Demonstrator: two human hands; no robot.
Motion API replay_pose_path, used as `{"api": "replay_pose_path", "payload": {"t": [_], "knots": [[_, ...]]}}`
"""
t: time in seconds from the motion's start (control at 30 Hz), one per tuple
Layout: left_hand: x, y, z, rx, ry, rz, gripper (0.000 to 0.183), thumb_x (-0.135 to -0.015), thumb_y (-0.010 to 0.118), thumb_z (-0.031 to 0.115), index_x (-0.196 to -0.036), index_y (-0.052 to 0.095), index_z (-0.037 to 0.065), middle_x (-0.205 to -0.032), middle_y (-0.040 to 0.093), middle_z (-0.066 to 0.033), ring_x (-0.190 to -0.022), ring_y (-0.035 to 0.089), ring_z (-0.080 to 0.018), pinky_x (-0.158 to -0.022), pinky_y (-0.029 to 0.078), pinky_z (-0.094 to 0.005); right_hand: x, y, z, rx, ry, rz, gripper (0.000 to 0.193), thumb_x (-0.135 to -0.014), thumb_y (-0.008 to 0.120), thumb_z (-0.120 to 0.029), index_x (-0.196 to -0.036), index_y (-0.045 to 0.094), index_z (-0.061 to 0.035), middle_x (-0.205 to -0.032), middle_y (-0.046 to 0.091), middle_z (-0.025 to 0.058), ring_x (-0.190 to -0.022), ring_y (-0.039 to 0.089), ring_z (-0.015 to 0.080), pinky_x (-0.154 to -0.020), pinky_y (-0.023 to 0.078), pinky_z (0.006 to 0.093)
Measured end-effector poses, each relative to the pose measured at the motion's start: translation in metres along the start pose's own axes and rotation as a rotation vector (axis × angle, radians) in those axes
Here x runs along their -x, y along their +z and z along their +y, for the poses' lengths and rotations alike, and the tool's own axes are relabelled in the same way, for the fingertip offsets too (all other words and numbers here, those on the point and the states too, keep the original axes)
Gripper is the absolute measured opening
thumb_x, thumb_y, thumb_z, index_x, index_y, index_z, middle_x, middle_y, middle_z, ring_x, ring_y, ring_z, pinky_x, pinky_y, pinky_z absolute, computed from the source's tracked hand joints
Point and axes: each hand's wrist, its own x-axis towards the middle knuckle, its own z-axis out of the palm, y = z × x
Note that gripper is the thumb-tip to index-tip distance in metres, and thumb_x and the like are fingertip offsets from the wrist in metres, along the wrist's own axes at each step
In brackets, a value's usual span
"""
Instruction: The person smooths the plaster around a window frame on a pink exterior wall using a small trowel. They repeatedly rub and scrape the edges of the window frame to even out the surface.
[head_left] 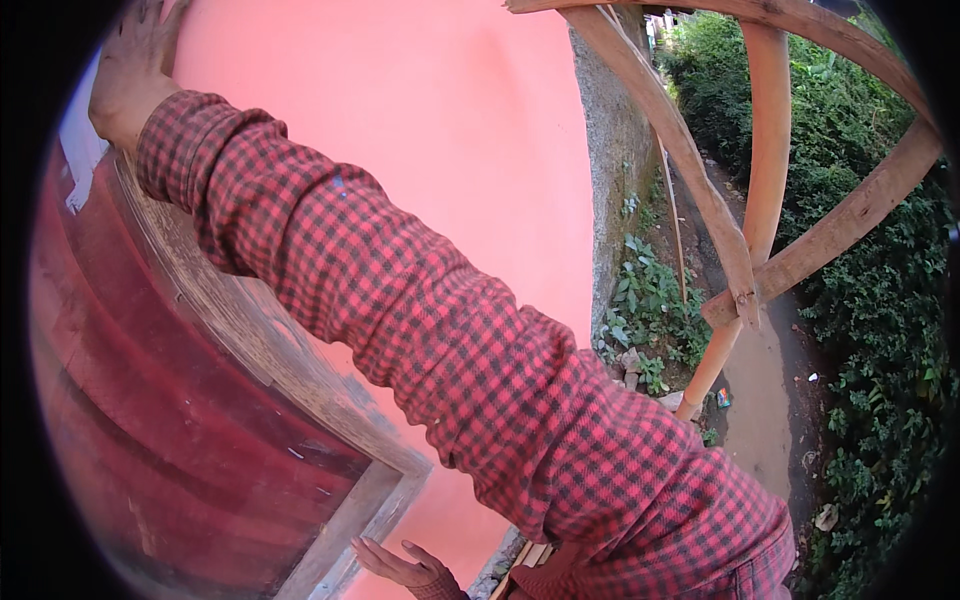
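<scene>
My right arm (450,330), in a red-and-black checked sleeve, reaches from the lower right across to the upper left. At its end my right hand (135,75) is open, its fingers stretched upward at the edge of the pink wall (430,120), above the wooden frame (190,255). The fingertips run out of view, and no tool shows in it. Low in the picture, my left hand (405,568) is open and empty, fingers extended, beside the lower corner of the frame. Whether it touches the wall I cannot tell.
A dark red panel (190,400) fills the frame on the left. Crossed wooden poles (765,150) stand at the right. Beyond them a narrow path (757,400) runs far below, bordered by green bushes (890,300). Light wooden slats (530,555) show near the bottom.
</scene>
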Motion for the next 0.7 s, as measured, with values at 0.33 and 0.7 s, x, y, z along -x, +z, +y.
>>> {"api": "replay_pose_path", "payload": {"t": [0.33,0.7], "knots": [[-0.105,0.034,0.032,-0.041,0.408,0.347,0.061,-0.1,0.047,0.031,-0.149,0.032,-0.001,-0.153,0.034,-0.0247,-0.142,0.032,-0.0437,-0.116,0.019,-0.0603,0.003,-0.014,-0.007,0.102,0.059,0.002,0.065,-0.094,0.046,-0.029,-0.15,0.031,0.001,-0.158,0.024,0.0221,-0.147,0.014,0.0479,-0.111,0.005,0.0768],[-0.149,0.072,0.058,-0.298,0.326,0.419,0.068,-0.101,0.041,0.044,-0.153,0.029,0.001,-0.156,0.034,-0.0197,-0.145,0.032,-0.0363,-0.118,0.014,-0.0549,0.027,-0.024,0.002,0.024,-0.091,-0.005,0.069,-0.094,0.044,-0.039,-0.152,0.032,-0.002,-0.16,0.024,0.0197,-0.149,0.008,0.0463,-0.112,-0.004,0.0748]]}}
